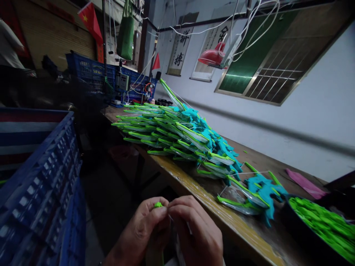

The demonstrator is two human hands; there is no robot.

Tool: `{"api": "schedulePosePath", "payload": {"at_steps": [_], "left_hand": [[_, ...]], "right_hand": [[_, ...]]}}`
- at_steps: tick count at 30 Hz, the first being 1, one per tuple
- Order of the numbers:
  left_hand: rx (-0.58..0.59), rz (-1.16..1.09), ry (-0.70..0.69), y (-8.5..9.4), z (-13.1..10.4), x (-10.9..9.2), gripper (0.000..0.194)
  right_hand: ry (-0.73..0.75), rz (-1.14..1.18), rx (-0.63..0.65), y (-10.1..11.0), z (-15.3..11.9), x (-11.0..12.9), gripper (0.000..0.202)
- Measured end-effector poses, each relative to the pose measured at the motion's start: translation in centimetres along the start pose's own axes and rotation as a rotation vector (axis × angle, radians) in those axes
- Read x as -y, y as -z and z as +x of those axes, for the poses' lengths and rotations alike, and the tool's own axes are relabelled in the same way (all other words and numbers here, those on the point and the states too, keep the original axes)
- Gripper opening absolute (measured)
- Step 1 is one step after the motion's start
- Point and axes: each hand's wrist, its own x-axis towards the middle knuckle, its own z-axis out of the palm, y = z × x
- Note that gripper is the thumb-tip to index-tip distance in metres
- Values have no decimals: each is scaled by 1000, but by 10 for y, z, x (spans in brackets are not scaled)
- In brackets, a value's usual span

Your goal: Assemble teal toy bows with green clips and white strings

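My left hand point(140, 231) is closed, pinching a bright green plastic piece point(158, 204) whose small tip shows above the thumb. My right hand point(198, 227) is closed too, its fingertips pressed together against the left thumb and finger. What the right fingers pinch is too small to make out; something pale shows just below them. Both hands are in front of the table's near edge. Beyond them lies a large stack of toy bows point(191, 136) with green limbs, turquoise middles and white strings. A few loose bows point(249, 197) lie closest to my right hand.
A dark tub point(305, 231) of bright green plastic parts point(323, 225) stands at the right. Blue crates point(41, 184) rise at the left. A pink cloth point(305, 183) lies on the table point(219, 218). A red lamp point(212, 56) hangs above; part of a person point(9, 44) shows far left.
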Motion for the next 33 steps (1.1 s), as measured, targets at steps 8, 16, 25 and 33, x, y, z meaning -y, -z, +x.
{"api": "schedulePosePath", "payload": {"at_steps": [8, 16, 25, 33], "left_hand": [[59, -28, -8, 7, 2, -2, 34], [62, -91, 6, 11, 1, 5, 31], [39, -56, 2, 11, 3, 8, 37], [53, -15, -78, 11, 2, 10, 33]], "right_hand": [[-2, -211, 88, 4, 6, -1, 18], [159, -266, 274, 16, 14, 7, 23], [214, -397, 235, 10, 9, -3, 19], [-112, -196, 118, 7, -4, -7, 15]]}}
